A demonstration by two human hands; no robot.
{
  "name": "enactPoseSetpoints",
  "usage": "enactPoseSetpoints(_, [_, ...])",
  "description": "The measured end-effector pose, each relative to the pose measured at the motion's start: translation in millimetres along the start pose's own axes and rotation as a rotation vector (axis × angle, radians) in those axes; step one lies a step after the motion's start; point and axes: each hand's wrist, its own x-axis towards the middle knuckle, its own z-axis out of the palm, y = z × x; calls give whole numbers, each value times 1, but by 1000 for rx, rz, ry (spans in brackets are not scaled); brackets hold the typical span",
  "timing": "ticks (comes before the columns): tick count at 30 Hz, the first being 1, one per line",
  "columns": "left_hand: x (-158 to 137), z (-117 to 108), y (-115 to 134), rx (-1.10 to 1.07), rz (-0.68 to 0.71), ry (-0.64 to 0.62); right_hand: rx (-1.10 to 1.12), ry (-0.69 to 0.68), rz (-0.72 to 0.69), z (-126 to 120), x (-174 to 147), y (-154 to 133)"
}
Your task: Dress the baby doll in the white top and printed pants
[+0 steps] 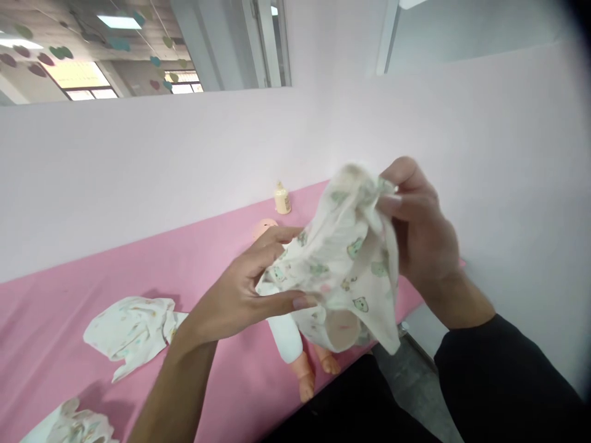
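Note:
A white baby garment (332,246) printed with small green animals hangs crumpled in the air, held between both hands. My left hand (249,286) pinches its left edge between thumb and fingers. On the upper right side, my right hand (415,221) grips a bunched part of the cloth, which is slightly blurred. A round opening shows near the garment's lower edge. Beneath it lies a baby doll (302,375) with white leg coverings and bare feet. The garment and my left hand hide most of the doll, though a bit of its head (265,226) shows.
The doll rests on a pink-covered table (221,394) against a white wall. A cream pump bottle (282,200) stands near the wall. Two other printed cloth pieces, one folded (132,332) and one at the corner (78,424), lie to the left. Grey floor (410,381) shows at lower right.

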Motion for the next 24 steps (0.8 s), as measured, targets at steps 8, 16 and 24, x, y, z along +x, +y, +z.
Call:
enactPoseSetpoints(8, [-25,-26,9,110,-29,451,-222,303,47,-38,3,12])
enactPoseSetpoints(16, [-20,-19,3,130,18,364,-568,128,150,-53,-18,24])
enactPoseSetpoints(24, [-14,-8,0,145,-61,275,-817,46,-284,-29,-32,11])
